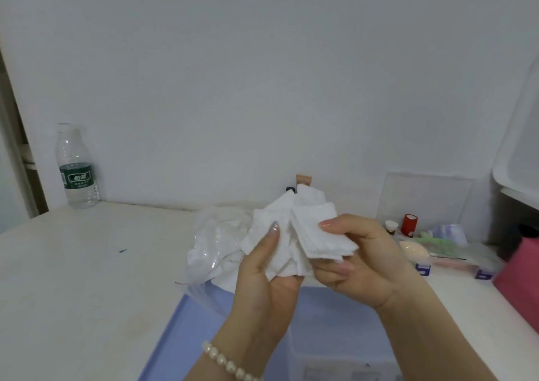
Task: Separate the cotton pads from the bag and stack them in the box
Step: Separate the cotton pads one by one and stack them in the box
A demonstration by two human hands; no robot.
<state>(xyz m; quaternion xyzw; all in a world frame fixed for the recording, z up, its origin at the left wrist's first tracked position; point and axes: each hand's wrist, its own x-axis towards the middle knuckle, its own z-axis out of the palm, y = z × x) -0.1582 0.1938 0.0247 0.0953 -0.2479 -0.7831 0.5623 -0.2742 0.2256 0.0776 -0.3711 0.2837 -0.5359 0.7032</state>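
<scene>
— Cotton pads (291,229): where were they?
— Above the box (329,334), beside the bag (215,243); left hand (268,278) gripped the bunch, right hand (358,261) pinched several. Squaring edges first would help stacking.

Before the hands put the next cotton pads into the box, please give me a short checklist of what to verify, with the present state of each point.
1. Left hand holds the loose bunch of cotton pads: ok.
2. Right hand pinches a small flat stack of pads apart from the bunch: ok.
3. Edges of that small stack aligned: not ok, the layers are offset.
4. Box lies open below the hands: ok.
5. Pads already lying in the box: cannot tell.
6. Plastic bag lies on the table, clear of the hands: ok.
</scene>
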